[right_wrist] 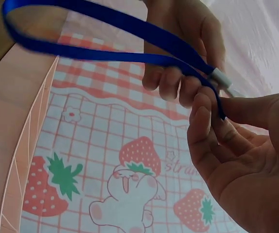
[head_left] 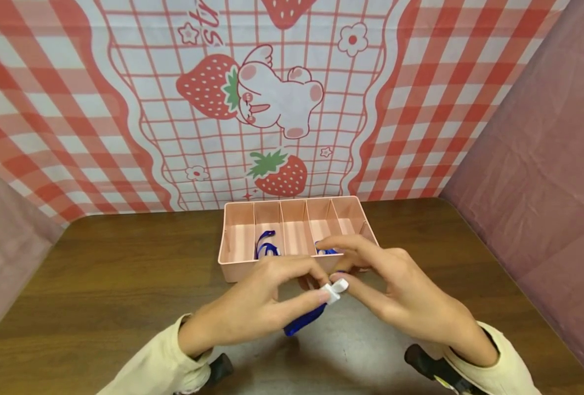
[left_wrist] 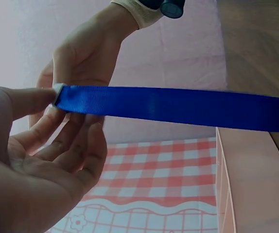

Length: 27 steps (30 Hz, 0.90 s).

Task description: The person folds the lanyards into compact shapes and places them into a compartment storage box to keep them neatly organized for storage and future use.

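Observation:
My left hand (head_left: 259,296) pinches a small white plastic clip (head_left: 330,294) between thumb and fingers. A blue ribbon strap (left_wrist: 168,107) runs from this clip and hangs below the left hand in the head view. The right wrist view shows the strap bent into a long loop, both its ends coming together near the clip. Close beside it, my right hand (head_left: 405,285) pinches the strap's narrow free end between thumb and fingers (right_wrist: 201,120). Both hands are held up in front of the pink box, fingertips nearly meeting.
A pink box (head_left: 238,271) with several compartments stands at the back of the wooden table (head_left: 139,285). Blue ribbon pieces (head_left: 268,248) lie in its second compartment, and more blue ribbon (head_left: 325,251) shows in the fourth. A strawberry-print cloth (head_left: 139,109) hangs behind.

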Each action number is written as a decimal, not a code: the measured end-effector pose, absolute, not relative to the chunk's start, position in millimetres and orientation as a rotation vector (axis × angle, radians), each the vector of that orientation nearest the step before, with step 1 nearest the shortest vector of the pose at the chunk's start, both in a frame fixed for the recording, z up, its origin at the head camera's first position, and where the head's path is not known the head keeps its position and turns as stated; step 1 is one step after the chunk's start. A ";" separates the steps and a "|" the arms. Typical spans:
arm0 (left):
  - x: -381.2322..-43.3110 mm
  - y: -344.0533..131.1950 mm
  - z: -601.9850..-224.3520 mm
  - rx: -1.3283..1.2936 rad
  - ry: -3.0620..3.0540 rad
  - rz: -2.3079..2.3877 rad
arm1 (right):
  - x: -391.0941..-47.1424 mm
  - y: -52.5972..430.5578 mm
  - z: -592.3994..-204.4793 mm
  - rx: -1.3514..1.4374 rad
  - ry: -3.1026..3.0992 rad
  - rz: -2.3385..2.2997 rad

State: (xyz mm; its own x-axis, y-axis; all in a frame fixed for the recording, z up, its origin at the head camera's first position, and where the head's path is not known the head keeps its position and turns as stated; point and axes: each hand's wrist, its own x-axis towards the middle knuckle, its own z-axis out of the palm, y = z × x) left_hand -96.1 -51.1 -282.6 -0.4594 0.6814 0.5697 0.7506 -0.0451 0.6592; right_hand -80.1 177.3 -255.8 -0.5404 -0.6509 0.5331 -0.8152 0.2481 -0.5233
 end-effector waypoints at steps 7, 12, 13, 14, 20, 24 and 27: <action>-92.9 -47.5 -284.1 -1.454 -2.131 -1.617 | -79.0 181.0 -251.1 1.353 -2.353 1.194; -91.5 -45.7 -285.8 -1.375 -2.137 -1.578 | -79.1 176.5 -252.6 1.335 -2.322 1.164; -91.3 -45.0 -286.2 -1.366 -2.135 -1.564 | -79.0 175.5 -253.3 1.312 -2.315 1.157; -91.3 -44.3 -286.8 -1.356 -2.134 -1.548 | -79.0 174.6 -254.0 1.295 -2.306 1.157; -89.8 -39.8 -289.9 -1.282 -2.158 -1.559 | -79.9 172.7 -256.5 1.204 -2.242 1.105; -89.4 -38.5 -291.9 -1.287 -2.190 -1.512 | -80.5 170.9 -258.6 1.198 -2.167 1.113; -89.9 -37.1 -293.1 -1.347 -2.160 -1.402 | -80.5 168.7 -260.7 1.228 -2.089 1.141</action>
State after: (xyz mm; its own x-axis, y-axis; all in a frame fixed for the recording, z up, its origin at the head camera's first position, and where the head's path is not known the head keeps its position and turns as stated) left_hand -89.9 -37.1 -293.1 -0.5489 0.5672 0.6140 0.7918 0.1172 0.5994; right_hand -80.5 168.7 -260.7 -0.4963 -0.4869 0.7188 -0.8679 0.2580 -0.4245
